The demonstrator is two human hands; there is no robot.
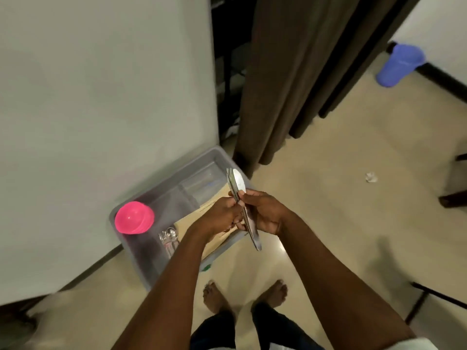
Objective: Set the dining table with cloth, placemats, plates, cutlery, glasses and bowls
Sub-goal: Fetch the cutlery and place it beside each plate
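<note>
I stand over a grey plastic bin on the floor by the wall. Both hands hold a bundle of metal cutlery above it, spoon bowls pointing up and handles pointing down. My left hand grips the bundle from the left, and my right hand pinches it from the right. Inside the bin sit stacked pink bowls, more spoons and forks, clear glassware and a tan mat.
A white wall stands at the left. A brown curtain hangs ahead. A blue bucket sits at the far right, with crumpled paper on the tiled floor. Dark chair legs show at the right edge. My bare feet are below.
</note>
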